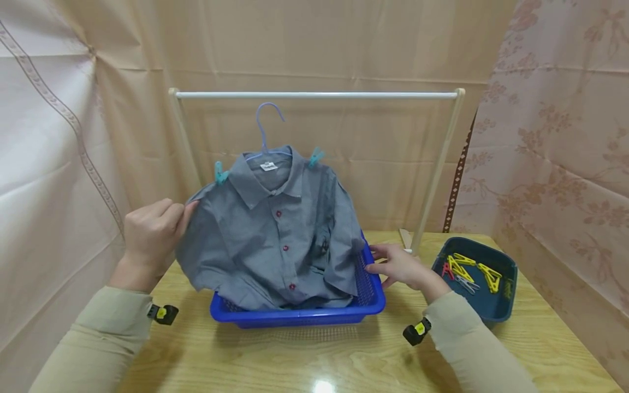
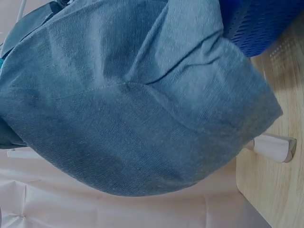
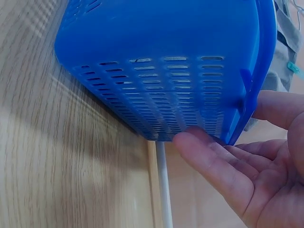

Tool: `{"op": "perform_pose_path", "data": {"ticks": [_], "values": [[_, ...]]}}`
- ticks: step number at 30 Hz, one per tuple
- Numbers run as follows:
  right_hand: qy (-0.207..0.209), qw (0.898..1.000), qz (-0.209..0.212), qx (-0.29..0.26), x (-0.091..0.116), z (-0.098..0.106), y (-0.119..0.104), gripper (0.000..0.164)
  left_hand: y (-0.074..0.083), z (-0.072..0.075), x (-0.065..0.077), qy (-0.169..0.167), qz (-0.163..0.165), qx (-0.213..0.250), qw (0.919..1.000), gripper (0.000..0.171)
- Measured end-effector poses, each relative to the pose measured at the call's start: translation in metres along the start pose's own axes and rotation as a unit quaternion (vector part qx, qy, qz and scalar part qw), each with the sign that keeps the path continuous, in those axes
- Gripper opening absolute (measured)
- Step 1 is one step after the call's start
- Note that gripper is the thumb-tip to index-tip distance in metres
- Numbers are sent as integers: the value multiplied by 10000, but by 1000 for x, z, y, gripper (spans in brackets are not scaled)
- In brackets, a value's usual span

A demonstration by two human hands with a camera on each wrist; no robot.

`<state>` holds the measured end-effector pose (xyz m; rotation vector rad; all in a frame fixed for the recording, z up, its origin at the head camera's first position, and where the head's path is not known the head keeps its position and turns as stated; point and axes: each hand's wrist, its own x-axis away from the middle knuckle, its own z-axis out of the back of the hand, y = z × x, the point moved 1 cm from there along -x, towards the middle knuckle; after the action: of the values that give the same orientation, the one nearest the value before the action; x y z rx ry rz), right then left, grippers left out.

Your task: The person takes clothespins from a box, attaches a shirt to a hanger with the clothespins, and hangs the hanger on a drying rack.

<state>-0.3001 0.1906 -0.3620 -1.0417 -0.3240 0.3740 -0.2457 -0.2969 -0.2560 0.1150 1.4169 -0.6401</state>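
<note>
A grey short-sleeved shirt (image 1: pixel 255 234) with red buttons is on a lilac wire hanger (image 1: pixel 263 131). Its lower part lies in a blue plastic basket (image 1: pixel 304 315), and a teal clothespin stands on each shoulder, one left (image 1: pixel 220 173), one right (image 1: pixel 316 157). With thumb and curled fingers, my left hand (image 1: pixel 154 224) pinches the shirt at its left-side sleeve. The sleeve (image 2: pixel 128 118) fills most of the left wrist view, where that hand is not seen. My right hand (image 1: pixel 400 266) holds the basket's right rim, its fingers (image 3: pixel 218 171) against the slotted outer wall.
Behind the basket stands a rack with a white crossbar (image 1: pixel 314 95), its right foot (image 1: pixel 405 238) on the wooden table (image 1: pixel 275 365). At the right is a dark bin (image 1: pixel 501 316) with several yellow, red and grey clothespins. Curtains hang behind and at both sides.
</note>
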Motion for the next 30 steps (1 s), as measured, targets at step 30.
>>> {"op": "perform_pose_path", "data": {"ticks": [30], "values": [[-65,9996,105,260,7,12,-7,78,-4,0,0,96,-25,-72,9999,46]]}}
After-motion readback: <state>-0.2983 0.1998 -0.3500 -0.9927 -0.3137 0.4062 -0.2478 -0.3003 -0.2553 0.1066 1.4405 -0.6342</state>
